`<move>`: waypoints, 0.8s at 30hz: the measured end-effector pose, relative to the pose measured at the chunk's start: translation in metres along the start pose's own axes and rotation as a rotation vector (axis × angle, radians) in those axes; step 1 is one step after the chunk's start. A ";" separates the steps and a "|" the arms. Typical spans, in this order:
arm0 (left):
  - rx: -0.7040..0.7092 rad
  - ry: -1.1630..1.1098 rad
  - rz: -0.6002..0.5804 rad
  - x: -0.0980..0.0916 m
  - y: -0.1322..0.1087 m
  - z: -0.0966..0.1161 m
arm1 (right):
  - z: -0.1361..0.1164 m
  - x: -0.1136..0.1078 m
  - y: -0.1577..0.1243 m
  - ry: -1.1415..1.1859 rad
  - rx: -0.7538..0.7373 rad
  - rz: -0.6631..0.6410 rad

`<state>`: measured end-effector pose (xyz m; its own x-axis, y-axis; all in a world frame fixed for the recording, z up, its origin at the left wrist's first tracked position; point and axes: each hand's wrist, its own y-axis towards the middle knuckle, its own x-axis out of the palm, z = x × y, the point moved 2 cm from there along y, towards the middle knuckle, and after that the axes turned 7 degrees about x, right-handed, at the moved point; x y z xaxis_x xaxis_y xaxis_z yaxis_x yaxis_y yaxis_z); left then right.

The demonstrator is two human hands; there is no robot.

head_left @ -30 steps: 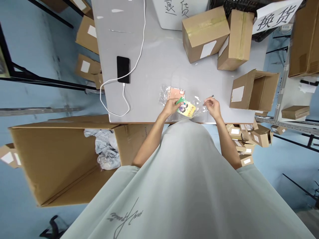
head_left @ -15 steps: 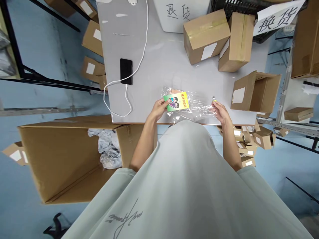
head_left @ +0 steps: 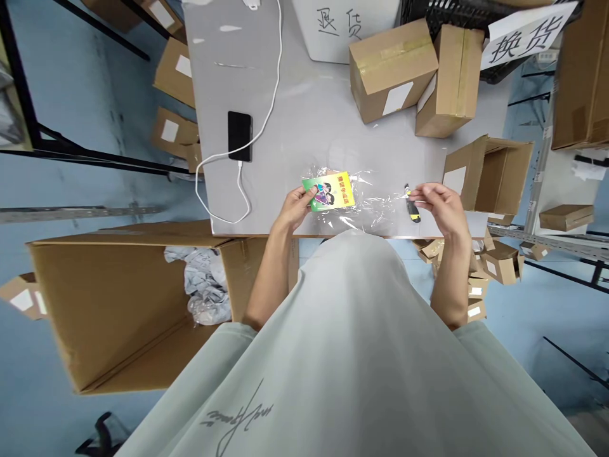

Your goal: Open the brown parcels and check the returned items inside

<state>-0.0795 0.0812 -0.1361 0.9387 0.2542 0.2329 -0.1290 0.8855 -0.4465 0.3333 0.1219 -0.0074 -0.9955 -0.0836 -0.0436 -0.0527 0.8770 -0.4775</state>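
My left hand [head_left: 295,206] pinches a green and yellow card [head_left: 333,191] with cartoon figures and Chinese characters, its thumb lying on top. Under and around the card spreads a clear plastic bag [head_left: 368,206], crinkled and reaching to the right. A yellow and black utility knife [head_left: 412,206] lies on the table by the bag's right end. Over the knife's upper part is my right hand [head_left: 440,202], thumb and fingers drawn together. Whether these fingertips hold the film, touch the knife or have something small in them is hard to make out.
On the grey table [head_left: 295,120] lie a black phone [head_left: 240,136] and a white cable [head_left: 275,95]. Two closed cartons [head_left: 392,66] stand at the back, an open carton [head_left: 490,171] at the right. A large open box [head_left: 118,304] stands below left, with crumpled plastic [head_left: 207,285] inside.
My right hand has shifted right and turned, so the utility knife beneath it now shows. The card in my left hand has moved slightly left with the bag.
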 end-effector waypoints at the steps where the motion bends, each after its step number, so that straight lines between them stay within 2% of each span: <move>1: 0.003 -0.003 -0.011 0.000 0.000 0.001 | -0.002 0.011 0.001 -0.041 0.012 -0.055; 5: -0.006 0.000 -0.052 0.004 -0.003 0.003 | 0.008 0.051 0.018 -0.164 0.135 -0.237; 9: -0.008 0.008 -0.085 0.010 -0.006 0.003 | 0.022 0.079 0.029 -0.146 0.212 -0.404; 18: -0.012 -0.014 -0.110 0.017 -0.011 -0.008 | 0.046 0.119 0.040 -0.180 0.255 -0.312; 24: -0.043 -0.043 -0.116 0.008 -0.016 -0.005 | 0.047 0.125 0.030 -0.159 0.333 -0.404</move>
<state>-0.0688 0.0671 -0.1316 0.9317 0.1681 0.3219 -0.0055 0.8928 -0.4505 0.2106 0.1156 -0.0690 -0.8755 -0.4764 0.0808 -0.3754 0.5652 -0.7346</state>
